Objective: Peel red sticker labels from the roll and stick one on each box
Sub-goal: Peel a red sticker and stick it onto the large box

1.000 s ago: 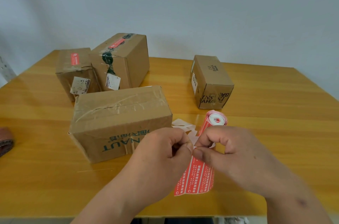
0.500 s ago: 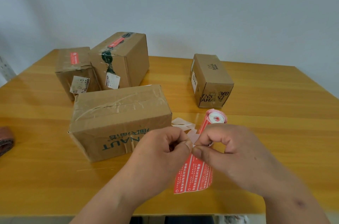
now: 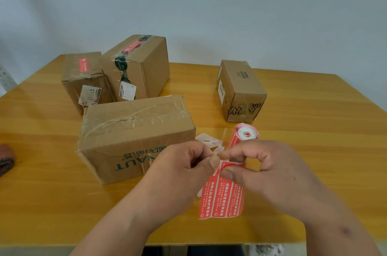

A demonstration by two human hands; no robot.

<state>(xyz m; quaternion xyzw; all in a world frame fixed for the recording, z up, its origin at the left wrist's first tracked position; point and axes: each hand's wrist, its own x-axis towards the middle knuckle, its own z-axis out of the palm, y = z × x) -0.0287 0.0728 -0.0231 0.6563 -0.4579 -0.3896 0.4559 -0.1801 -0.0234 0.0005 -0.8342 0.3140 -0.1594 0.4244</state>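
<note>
Hanging down from between the two hands, a strip of red sticker labels [image 3: 223,195] trails toward the near edge of the wooden table [image 3: 303,121], its printed face up. The left hand [image 3: 178,174] pinches the strip's upper left corner between thumb and curled forefinger; the right hand [image 3: 270,170] pinches the top edge just beside it, thumb on the red face and the other fingers curled over. The sticker roll [image 3: 246,133] lies on the table just beyond the right hand, its white core showing, and the knuckles hide where the strip joins it. A few pale scraps of peeled backing paper [image 3: 209,140] lie between the roll and the big box, partly behind the left fingers.

The large taped box [image 3: 134,132], printed with green letters on its near side, sits just left of the hands and bears no red label that I can see. Behind it stand two boxes touching each other: a far left box [image 3: 83,79] with a red label on top and a tall box [image 3: 138,67] with a red label over its tape. A small printed box [image 3: 240,90] stands apart on the far right, beyond the roll. At the table's left edge a reddish-brown object [image 3: 5,158] shows only in part.
</note>
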